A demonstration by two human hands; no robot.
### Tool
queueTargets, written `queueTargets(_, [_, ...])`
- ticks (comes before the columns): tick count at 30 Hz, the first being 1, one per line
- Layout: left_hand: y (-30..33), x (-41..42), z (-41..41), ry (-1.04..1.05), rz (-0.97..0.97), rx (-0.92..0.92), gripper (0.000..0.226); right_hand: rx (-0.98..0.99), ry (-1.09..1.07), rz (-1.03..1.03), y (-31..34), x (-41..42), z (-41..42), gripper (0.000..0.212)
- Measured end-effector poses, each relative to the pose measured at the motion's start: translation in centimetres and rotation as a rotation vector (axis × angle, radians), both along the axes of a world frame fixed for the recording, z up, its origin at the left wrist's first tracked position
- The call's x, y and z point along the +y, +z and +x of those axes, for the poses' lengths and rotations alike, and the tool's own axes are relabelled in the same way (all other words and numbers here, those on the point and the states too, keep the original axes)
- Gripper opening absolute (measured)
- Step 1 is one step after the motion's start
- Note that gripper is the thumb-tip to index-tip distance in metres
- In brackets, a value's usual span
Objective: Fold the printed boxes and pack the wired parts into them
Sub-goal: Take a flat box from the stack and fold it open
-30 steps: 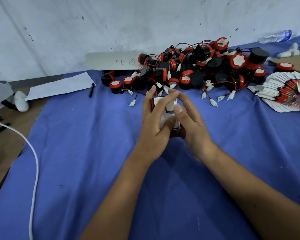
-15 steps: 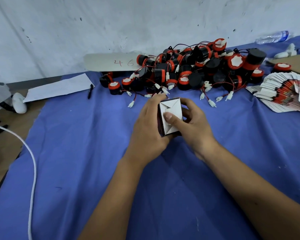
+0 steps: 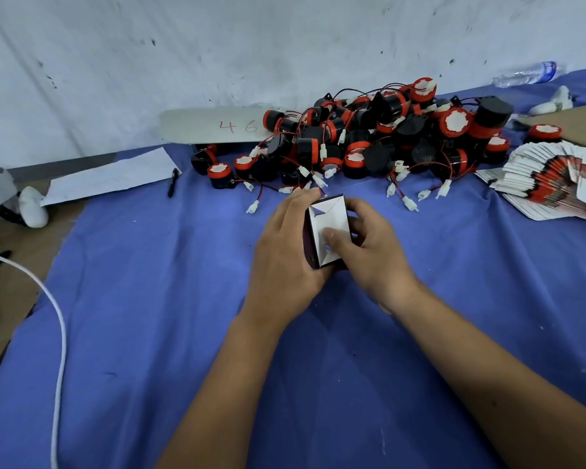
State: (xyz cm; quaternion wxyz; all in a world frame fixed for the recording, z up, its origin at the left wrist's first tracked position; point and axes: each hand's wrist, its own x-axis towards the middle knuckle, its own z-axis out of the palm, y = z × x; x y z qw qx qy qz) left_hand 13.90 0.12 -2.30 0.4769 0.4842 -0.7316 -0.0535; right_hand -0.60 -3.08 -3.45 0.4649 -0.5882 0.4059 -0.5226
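Note:
A small printed box (image 3: pixel 329 220) with its white folded flaps facing me is held above the blue cloth at the centre. My left hand (image 3: pixel 290 245) grips its dark left side. My right hand (image 3: pixel 369 247) holds the right side, and its thumb presses on the white flaps. Behind the box lies a heap of black and red wired parts (image 3: pixel 379 137) with white connectors on red and black leads. A fanned stack of flat printed boxes (image 3: pixel 555 184) lies at the right.
The blue cloth (image 3: pixel 149 299) covers the table. A white sheet (image 3: pixel 112 176) and a black pen (image 3: pixel 173 182) lie at the back left, and a white cable (image 3: pixel 60 333) runs down the left. A plastic bottle (image 3: pixel 528 74) lies by the wall at the far right.
The box's end flaps went from open between my fingers to folded shut. My right thumb has slid down the white flaps, and both hands stay in place.

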Motion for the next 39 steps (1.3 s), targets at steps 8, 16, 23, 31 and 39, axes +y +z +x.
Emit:
queueTargets(8, [-0.1,-0.1,0.0,0.005,-0.008,-0.029,0.08,-0.031,-0.054,0.022,0.0,0.0,0.0,0.035])
queueTargets(16, [-0.4,-0.3,0.3,0.005,-0.017,-0.007,0.084,-0.05,-0.04,0.013,0.3,-0.1,-0.2,0.041])
queueTargets(23, [-0.5,-0.4,0.5,-0.02,0.009,0.023,0.095,-0.147,0.095,0.017,1.0,-0.1,-1.4,0.054])
queueTargets(31, [-0.2,0.0,-0.5,-0.024,-0.035,0.001,0.086,-0.111,0.008,-0.007,0.6,0.3,-0.3,0.043])
queueTargets(39, [-0.7,-0.4,0.5,-0.012,0.019,0.026,0.096,-0.223,0.186,0.112,1.2,-0.4,-2.1,0.048])
